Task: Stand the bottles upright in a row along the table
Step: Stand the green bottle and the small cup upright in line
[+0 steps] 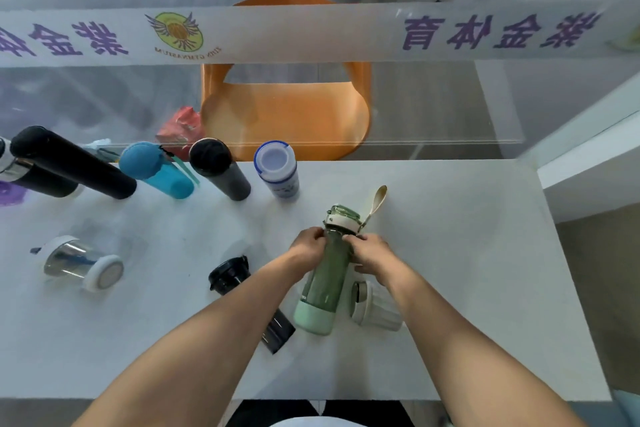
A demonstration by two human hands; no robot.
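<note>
A green bottle (323, 284) with a pale green base and a looped strap is held over the white table (467, 270), tilted with its cap away from me. My left hand (309, 244) and my right hand (371, 250) both grip its neck just below the cap. Along the far edge stand a tall black flask (74, 163), a blue bottle (157, 168), a dark grey flask (221, 170) and a white bottle with a blue rim (278, 168). Lying flat are a clear bottle with white ends (81, 262), a black-lidded bottle (242, 291) and a white ribbed bottle (375, 308).
A glass partition with a printed banner (311, 33) rises behind the table's far edge, an orange chair (287, 107) beyond it. Another dark flask (34, 177) stands at the far left. A white ledge (588, 166) adjoins the table's right side.
</note>
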